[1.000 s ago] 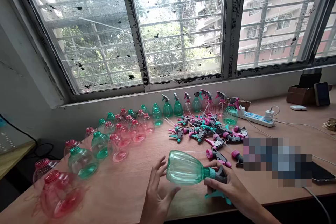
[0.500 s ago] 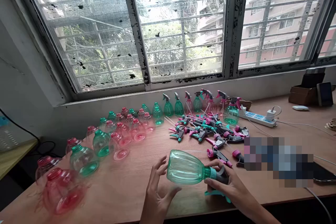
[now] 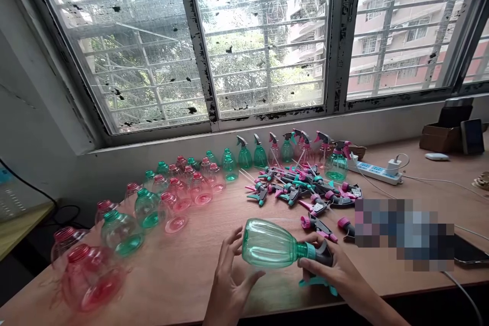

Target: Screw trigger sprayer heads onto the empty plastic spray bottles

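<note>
A green transparent spray bottle (image 3: 269,244) lies on its side in the air above the table, its base to the left. My right hand (image 3: 336,270) grips it at the neck, around the dark grey and teal trigger head (image 3: 323,254). The teal trigger points down towards the table. Beside the bottle's base is my left hand (image 3: 231,275), open, its fingers apart and its thumb stretched beneath the bottle. Whether its fingertips touch the plastic, I cannot tell. Beyond my right hand lies a loose pink and grey spray head (image 3: 319,226).
Several open pink bottles (image 3: 91,277) and green bottles (image 3: 122,232) stand on the left. A heap of loose spray heads (image 3: 294,186) lies mid-table, before bottles with heads fitted (image 3: 260,153). A power strip (image 3: 376,172) and a phone (image 3: 471,252) are on the right.
Almost nothing differs. The bottle and my hands have shifted only very slightly, with the right hand still gripping the trigger head.
</note>
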{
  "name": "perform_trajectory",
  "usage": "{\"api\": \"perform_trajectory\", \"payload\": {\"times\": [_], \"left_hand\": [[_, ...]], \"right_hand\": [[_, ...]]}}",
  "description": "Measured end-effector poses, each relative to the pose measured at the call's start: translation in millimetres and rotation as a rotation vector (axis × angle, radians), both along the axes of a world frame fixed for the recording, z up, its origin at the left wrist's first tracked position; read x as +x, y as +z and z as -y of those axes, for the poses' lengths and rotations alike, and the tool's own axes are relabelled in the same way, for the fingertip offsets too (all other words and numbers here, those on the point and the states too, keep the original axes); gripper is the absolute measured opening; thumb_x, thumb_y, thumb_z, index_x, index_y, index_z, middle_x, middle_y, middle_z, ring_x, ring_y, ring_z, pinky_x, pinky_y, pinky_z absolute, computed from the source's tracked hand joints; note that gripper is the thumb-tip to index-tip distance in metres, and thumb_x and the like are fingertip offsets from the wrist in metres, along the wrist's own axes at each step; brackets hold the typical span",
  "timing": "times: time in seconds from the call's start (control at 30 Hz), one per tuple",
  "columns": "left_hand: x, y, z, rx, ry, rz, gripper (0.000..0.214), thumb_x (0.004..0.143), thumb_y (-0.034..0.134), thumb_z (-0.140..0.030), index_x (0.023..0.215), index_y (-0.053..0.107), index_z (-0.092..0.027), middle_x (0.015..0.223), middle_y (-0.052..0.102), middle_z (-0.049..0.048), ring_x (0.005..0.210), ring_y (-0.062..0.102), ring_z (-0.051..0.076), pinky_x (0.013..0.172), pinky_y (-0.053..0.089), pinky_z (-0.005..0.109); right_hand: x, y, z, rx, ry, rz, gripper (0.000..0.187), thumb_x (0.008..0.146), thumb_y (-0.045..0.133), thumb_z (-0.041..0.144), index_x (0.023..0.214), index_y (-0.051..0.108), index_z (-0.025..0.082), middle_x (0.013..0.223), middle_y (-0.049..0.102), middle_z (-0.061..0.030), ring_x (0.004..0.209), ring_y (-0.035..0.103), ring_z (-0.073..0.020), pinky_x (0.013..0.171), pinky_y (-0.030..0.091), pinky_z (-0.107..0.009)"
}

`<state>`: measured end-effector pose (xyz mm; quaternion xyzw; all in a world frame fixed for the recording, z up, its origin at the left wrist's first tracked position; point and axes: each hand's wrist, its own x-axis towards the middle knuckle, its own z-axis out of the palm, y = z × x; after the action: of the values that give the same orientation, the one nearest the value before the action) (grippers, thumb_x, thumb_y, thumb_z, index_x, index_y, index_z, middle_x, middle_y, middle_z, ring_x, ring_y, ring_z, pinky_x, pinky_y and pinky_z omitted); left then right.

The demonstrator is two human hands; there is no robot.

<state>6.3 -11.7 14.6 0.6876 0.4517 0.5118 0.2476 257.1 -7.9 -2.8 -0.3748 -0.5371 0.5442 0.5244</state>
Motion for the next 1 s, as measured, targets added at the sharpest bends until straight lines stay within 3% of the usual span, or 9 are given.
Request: {"api": "perform_trajectory", "payload": {"times": [0.2, 0.47, 0.57, 0.7, 0.87, 1.0], "left_hand": [[2.8, 4.6, 2.2, -0.109, -0.019, 0.158, 0.038, 0.088, 0.064, -0.052, 0.112, 0.070, -0.022, 0.144, 0.055, 0.0138, 0.135, 0.050, 0.036, 0.110, 0.044, 0.049], [-0.6, 4.7, 1.3, -0.090, -0.030, 0.004, 0.043, 0.088, 0.068, -0.041, 0.130, 0.062, -0.032, 0.150, 0.050, 0.0086, 0.141, 0.043, 0.032, 0.112, 0.041, 0.046], [1.2, 6.3, 2.5, -0.092, -0.062, 0.017, 0.046, 0.086, 0.070, -0.042, 0.130, 0.061, -0.029, 0.150, 0.049, 0.0108, 0.142, 0.042, 0.034, 0.111, 0.042, 0.047], [0.6, 1.7, 0.3, -0.118, -0.080, 0.098, 0.037, 0.092, 0.062, -0.044, 0.123, 0.064, -0.024, 0.147, 0.051, 0.0137, 0.139, 0.046, 0.035, 0.108, 0.046, 0.047], [-0.4, -4.5, -0.2, 0.000, -0.022, 0.026, 0.039, 0.090, 0.067, -0.035, 0.128, 0.062, -0.029, 0.145, 0.053, 0.0112, 0.138, 0.047, 0.033, 0.113, 0.040, 0.049], [3.0, 0.8, 4.0, 0.025, -0.017, -0.035, 0.045, 0.084, 0.074, -0.037, 0.127, 0.062, -0.029, 0.146, 0.052, 0.0124, 0.139, 0.045, 0.036, 0.110, 0.042, 0.051]], "right_hand": [[-3.1, 1.7, 4.5, -0.037, 0.006, 0.014, 0.035, 0.076, 0.083, 0.043, 0.096, 0.068, 0.020, 0.069, 0.070, 0.0016, 0.064, 0.071, -0.0225, 0.063, 0.063, -0.035], [-0.4, -0.2, 0.6, 0.022, -0.054, 0.050, 0.034, 0.080, 0.079, 0.047, 0.090, 0.066, 0.018, 0.061, 0.074, -0.0020, 0.060, 0.070, -0.0225, 0.062, 0.057, -0.032], [-0.5, -3.7, 0.1, 0.014, -0.049, 0.063, 0.033, 0.080, 0.079, 0.046, 0.089, 0.065, 0.018, 0.063, 0.074, -0.0019, 0.060, 0.070, -0.0220, 0.062, 0.057, -0.032], [-1.9, -6.7, 1.2, 0.024, -0.022, 0.093, 0.031, 0.080, 0.080, 0.043, 0.091, 0.066, 0.018, 0.066, 0.075, -0.0011, 0.064, 0.071, -0.0222, 0.065, 0.059, -0.032], [-2.7, -4.3, 0.8, 0.006, -0.050, 0.054, 0.033, 0.080, 0.079, 0.047, 0.090, 0.065, 0.019, 0.062, 0.074, -0.0012, 0.059, 0.071, -0.0225, 0.060, 0.059, -0.033], [-3.0, -3.7, -0.9, 0.018, -0.065, 0.028, 0.034, 0.080, 0.079, 0.047, 0.088, 0.064, 0.018, 0.060, 0.074, -0.0021, 0.058, 0.070, -0.0219, 0.059, 0.058, -0.032]]}}
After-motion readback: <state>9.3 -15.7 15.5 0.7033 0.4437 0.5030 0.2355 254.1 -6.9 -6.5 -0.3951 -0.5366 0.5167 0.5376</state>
